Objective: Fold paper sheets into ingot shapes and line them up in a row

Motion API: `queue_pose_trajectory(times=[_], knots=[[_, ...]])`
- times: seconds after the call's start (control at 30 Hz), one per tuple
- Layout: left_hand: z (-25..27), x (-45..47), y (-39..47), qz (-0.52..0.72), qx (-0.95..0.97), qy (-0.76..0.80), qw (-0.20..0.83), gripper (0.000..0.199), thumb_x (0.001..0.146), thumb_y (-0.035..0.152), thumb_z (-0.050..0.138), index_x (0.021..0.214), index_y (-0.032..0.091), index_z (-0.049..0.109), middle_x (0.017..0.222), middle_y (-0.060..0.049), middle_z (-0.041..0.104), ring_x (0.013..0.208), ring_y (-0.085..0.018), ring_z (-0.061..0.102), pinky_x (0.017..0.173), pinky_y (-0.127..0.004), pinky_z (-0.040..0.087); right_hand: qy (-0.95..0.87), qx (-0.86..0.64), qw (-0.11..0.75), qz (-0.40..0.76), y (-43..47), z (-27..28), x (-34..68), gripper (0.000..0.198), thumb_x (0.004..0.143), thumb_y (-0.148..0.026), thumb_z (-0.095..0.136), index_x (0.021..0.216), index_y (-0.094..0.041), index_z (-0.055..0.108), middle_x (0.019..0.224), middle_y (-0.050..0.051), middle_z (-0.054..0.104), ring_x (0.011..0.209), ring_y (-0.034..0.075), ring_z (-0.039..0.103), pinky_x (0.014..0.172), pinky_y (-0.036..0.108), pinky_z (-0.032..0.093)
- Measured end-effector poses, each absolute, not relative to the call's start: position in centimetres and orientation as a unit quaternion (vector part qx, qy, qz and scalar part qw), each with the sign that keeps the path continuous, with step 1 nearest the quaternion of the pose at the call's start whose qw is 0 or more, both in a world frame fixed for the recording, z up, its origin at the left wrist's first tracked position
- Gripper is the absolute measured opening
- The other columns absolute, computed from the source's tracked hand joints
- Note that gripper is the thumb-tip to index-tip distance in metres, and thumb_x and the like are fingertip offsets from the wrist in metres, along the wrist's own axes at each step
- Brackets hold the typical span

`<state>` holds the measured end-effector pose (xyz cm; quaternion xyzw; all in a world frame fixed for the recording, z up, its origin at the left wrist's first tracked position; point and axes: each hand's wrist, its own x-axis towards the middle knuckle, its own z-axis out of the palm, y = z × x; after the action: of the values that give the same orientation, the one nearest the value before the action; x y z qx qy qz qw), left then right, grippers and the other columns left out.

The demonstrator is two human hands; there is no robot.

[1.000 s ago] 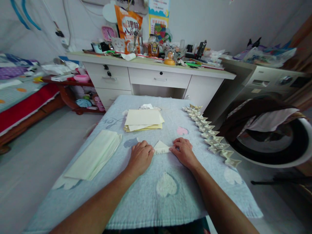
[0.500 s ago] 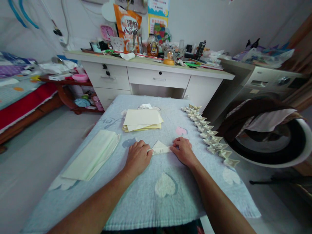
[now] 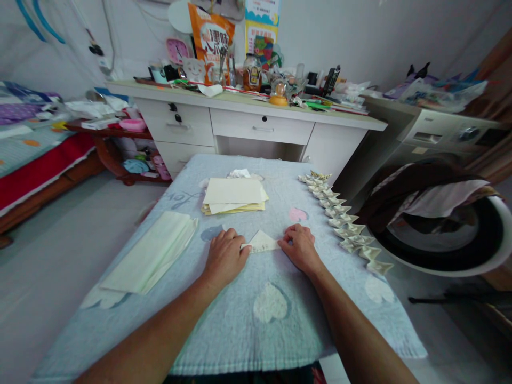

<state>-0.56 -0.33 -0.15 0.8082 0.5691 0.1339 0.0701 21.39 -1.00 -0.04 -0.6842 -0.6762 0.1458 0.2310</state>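
Note:
A small sheet of folded paper (image 3: 262, 242) lies on the cloth-covered table, its peak pointing away from me and a band with printed marks along its near edge. My left hand (image 3: 228, 249) grips the left end of that band, thumb toward the middle. At the right end, my right hand (image 3: 299, 245) pinches the paper between curled fingers and thumb. Both hands rest low on the cloth. Beyond them sits a stack of cream paper sheets (image 3: 234, 192). To the left is a pile of larger pale green paper (image 3: 150, 253).
Several folded paper boats (image 3: 340, 216) stand in a slanting row along the right side of the blue cloth (image 3: 224, 336). Crumpled white paper (image 3: 239, 174) lies behind the stack. A white desk (image 3: 262, 125) stands beyond the table, and an open washing machine (image 3: 440, 234) is at right.
Both hands stay on the two ends of the folded paper. The near band looks slightly flatter, and the camera view has shifted a little.

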Motion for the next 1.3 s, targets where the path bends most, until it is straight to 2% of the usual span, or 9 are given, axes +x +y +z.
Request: queue_pose_trajectory(times=[0.2, 0.63, 0.9, 1.3], knots=[[0.0, -0.8, -0.2, 0.137, 0.81, 0.565, 0.079, 0.023, 0.088, 0.036, 0.052, 0.081, 0.019, 0.066, 0.092, -0.007, 0.059, 0.091, -0.023, 0.054, 0.078, -0.035, 0.038, -0.68, -0.686, 0.223, 0.133, -1.0, 0.0, 21.3, 0.016, 0.08, -0.026, 0.064, 0.066, -0.018, 0.066, 0.093, 0.006, 0.06, 0.096, 0.023, 0.047, 0.08, 0.035, 0.031], [0.1, -1.8, 0.4, 0.157, 0.809, 0.551, 0.127, 0.026, 0.087, 0.032, 0.052, 0.066, 0.019, 0.061, 0.078, -0.005, 0.058, 0.083, -0.02, 0.054, 0.081, -0.033, 0.04, -0.676, -0.688, 0.226, 0.134, -1.0, 0.0, 21.3, 0.014, 0.078, -0.025, 0.065, 0.066, -0.019, 0.066, 0.096, 0.005, 0.06, 0.096, 0.023, 0.047, 0.079, 0.035, 0.03], [-0.1, -2.0, 0.5, 0.165, 0.814, 0.542, 0.127, 0.023, 0.085, 0.03, 0.055, 0.066, 0.019, 0.061, 0.076, -0.004, 0.057, 0.081, -0.019, 0.054, 0.078, -0.032, 0.039, -0.676, -0.689, 0.223, 0.139, -1.0, 0.0, 21.4, 0.014, 0.079, -0.026, 0.064, 0.066, -0.019, 0.065, 0.096, 0.005, 0.06, 0.097, 0.023, 0.047, 0.08, 0.035, 0.03], [0.6, -1.4, 0.1, 0.112, 0.808, 0.571, 0.092, 0.024, 0.088, 0.032, 0.051, 0.072, 0.019, 0.062, 0.085, -0.006, 0.058, 0.086, -0.021, 0.054, 0.08, -0.034, 0.04, -0.674, -0.693, 0.218, 0.135, -1.0, 0.1, 21.3, 0.015, 0.079, -0.025, 0.064, 0.066, -0.018, 0.065, 0.097, 0.004, 0.061, 0.096, 0.021, 0.048, 0.081, 0.033, 0.029]])
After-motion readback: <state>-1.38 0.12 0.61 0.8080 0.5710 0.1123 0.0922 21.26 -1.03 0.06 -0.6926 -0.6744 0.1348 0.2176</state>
